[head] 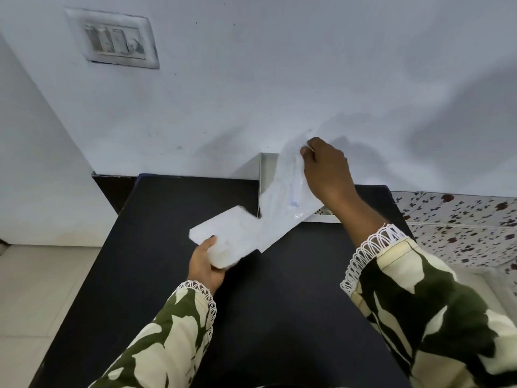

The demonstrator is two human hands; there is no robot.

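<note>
My left hand (205, 263) grips the near end of a thick white slab, like a foam block (223, 238), held a little above a black table (156, 247). My right hand (324, 169) pinches the top edge of a clear plastic bag (282, 203) that hangs down to the block. The bag is motion-blurred, and I cannot tell whether the block's far end is inside it. Behind the bag stands a white metal box (267, 166), mostly hidden by bag and hand.
The black table fills the middle and meets a pale blue wall (279, 79) at the back. A switch plate (114, 40) is on the wall at upper left. Floral cloth (461, 228) lies to the right, pale floor tiles (33, 289) to the left.
</note>
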